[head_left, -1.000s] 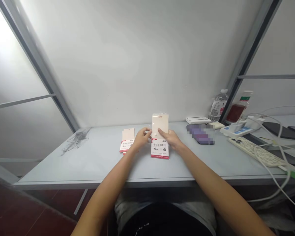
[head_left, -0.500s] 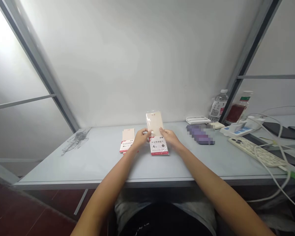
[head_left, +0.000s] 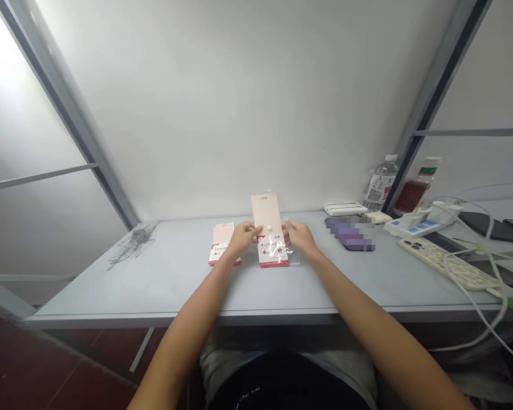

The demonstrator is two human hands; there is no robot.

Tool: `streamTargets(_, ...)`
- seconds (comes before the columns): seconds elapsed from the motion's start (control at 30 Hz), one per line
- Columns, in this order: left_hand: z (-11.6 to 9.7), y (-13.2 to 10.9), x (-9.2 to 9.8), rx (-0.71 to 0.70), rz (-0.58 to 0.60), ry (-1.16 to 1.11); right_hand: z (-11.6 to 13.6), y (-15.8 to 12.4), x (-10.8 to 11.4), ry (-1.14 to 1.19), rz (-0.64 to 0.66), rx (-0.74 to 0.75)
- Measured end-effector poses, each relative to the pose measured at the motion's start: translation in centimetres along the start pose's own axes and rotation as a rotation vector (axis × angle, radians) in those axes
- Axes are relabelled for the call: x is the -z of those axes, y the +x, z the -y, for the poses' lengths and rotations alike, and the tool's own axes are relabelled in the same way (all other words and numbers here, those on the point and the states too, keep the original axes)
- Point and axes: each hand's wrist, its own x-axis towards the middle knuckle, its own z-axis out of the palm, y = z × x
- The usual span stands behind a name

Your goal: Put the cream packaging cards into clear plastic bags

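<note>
A tall beige card pack with a white and red label (head_left: 268, 225) stands upright on the grey table (head_left: 154, 279), partly inside a clear plastic sleeve (head_left: 287, 253). My left hand (head_left: 241, 238) pinches the pack's left edge. My right hand (head_left: 298, 238) is closed on the sleeve at the pack's right side. A small stack of similar packs (head_left: 222, 246) lies flat just left of my left hand.
To the right lie a purple phone (head_left: 351, 233), a white box (head_left: 344, 209), two bottles (head_left: 380, 182), a white power strip (head_left: 414, 223), a long patterned case (head_left: 448, 263) and trailing white cables (head_left: 487, 302). A crumpled clear wrapper (head_left: 132, 242) lies far left. Metal frame bars rise on both sides.
The pack has shifted slightly left and sits straighter. The clear sleeve has slid down and to the right off the card, with my right hand drawing it away.
</note>
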Motion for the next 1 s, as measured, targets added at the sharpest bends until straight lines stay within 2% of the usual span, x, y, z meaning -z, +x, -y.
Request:
streamTargets(0.1, 0.0, 0.4, 1.1, 0.009, -0.14, -0.026, -0.2, 0.6, 1.3, 0.035, -0.082, -0.053)
streamTargets(0.2, -0.2, 0.6, 3.0, 0.107, -0.24, 0.036, -0.9, 1.4, 3.1, -0.18, -0.173, -0.082)
streamTargets(0.27, -0.4, 0.5, 4.6, 0.194, -0.229, 0.116, -1.5, 1.8, 4.3, -0.26, -0.171, -0.096)
streamTargets(0.33, -0.3, 0.3, 6.3, 0.346, -0.195, 0.229, -2.3, 2.3, 5.2, -0.347, -0.179, -0.116)
streamTargets(0.47, 0.1, -0.3, 9.1, 0.434, -0.199, 0.312, -3.5, 2.9, 6.1, -0.528, -0.234, -0.143)
streamTargets(0.53, 0.4, -0.7, 10.0, 0.476, -0.225, 0.395, -3.8, 3.0, 6.3, -0.589, -0.26, -0.159)
streamTargets(0.63, 0.6, -1.1, 10.9, 0.588, -0.32, 0.641, -3.8, 2.8, 6.4, -0.641, -0.305, -0.159)
streamTargets(0.7, 0.5, -1.2, 11.0, 0.57, -0.396, 0.705, -3.3, 2.6, 6.2, -0.65, -0.345, -0.122)
streamTargets(0.8, 0.1, -1.1, 10.0, 0.387, -0.438, 0.65, -2.0, 2.2, 5.2, -0.6, -0.349, -0.017)
streamTargets(0.9, -0.4, -0.8, 7.5, 0.256, -0.335, 0.571, -0.5, 1.2, 3.5, -0.478, -0.298, 0.09)
streamTargets(1.0, -0.5, -0.8, 4.3, 0.083, -0.204, 0.545, 0.7, -0.2, 1.6, -0.223, -0.22, 0.236)
